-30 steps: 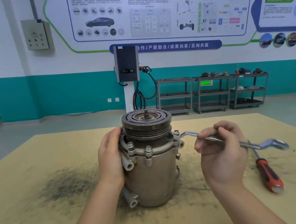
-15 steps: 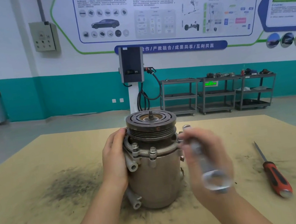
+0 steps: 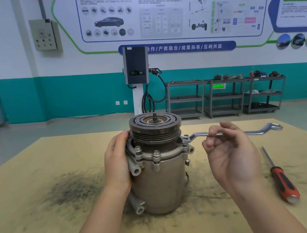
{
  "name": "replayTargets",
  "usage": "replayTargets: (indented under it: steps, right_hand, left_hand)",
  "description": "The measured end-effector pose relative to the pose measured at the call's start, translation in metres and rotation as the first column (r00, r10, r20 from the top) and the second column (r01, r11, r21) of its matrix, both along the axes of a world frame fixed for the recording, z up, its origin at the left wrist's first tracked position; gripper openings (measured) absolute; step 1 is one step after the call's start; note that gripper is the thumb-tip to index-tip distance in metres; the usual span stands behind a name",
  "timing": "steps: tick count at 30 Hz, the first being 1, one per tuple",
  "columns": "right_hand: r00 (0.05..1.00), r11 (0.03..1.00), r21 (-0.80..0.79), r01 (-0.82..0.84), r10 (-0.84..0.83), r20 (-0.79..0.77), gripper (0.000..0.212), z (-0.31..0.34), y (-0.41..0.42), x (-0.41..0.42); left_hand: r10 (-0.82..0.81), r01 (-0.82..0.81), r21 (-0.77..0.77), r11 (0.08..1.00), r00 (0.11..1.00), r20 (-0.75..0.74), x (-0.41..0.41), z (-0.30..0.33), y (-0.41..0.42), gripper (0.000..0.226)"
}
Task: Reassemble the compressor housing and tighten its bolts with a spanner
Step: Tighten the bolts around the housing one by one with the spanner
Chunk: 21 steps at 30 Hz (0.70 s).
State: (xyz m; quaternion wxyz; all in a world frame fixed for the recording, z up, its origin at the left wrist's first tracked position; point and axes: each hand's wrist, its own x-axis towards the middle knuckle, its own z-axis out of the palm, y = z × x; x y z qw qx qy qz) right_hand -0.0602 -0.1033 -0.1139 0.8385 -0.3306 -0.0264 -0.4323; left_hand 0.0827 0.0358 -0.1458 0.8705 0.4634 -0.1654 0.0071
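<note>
One compressor stands upright near the middle of the table, pulley end up, with its housing halves already mated at the flange. Three bolts show on the near side of the flange: two at the front and one at the right, under the ring end of the spanner; any bolts on the far side are hidden. The housing therefore appears reassembled, and the stage in hand is judged to be tightening; whether the two front bolts are already tight cannot be told. The left hand presses against the compressor's left flank, fingers wrapped round the flange, steadying it. The right hand pinches the spanner's shank between thumb and fingertips, the remaining fingers loosely curled, palm up. The single spanner lies level, its far ring end free above the table. One red-handled screwdriver lies on the table to the right, apart from both hands.
</note>
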Motion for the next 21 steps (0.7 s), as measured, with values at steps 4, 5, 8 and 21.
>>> replayTargets:
  steps: [4, 5, 8, 21]
  right_hand:
    - [0.994, 0.994, -0.057, -0.089, 0.085, -0.064, 0.022, 0.004, -0.011, -0.002]
    - [0.993, 0.993, -0.059, -0.098, 0.094, -0.069, 0.022, 0.004, -0.013, -0.002]
    - [0.994, 0.994, -0.076, -0.085, 0.079, -0.074, 0.022, 0.003, -0.014, 0.002]
    - [0.999, 1.0, -0.002, -0.011, 0.011, 0.041, 0.041, -0.006, -0.006, 0.005]
  left_hand:
    - [0.002, -0.002, -0.006, 1.0, 1.0, -0.002, 0.001, 0.0, -0.001, 0.021]
    - [0.002, -0.001, -0.006, 1.0, 1.0, 0.001, 0.001, -0.001, -0.001, 0.022]
    - [-0.01, 0.01, -0.008, 1.0, 1.0, 0.008, 0.0, 0.0, -0.001, 0.027]
    - [-0.018, 0.018, 0.009, 1.0, 1.0, -0.001, 0.0, -0.002, 0.001, 0.023]
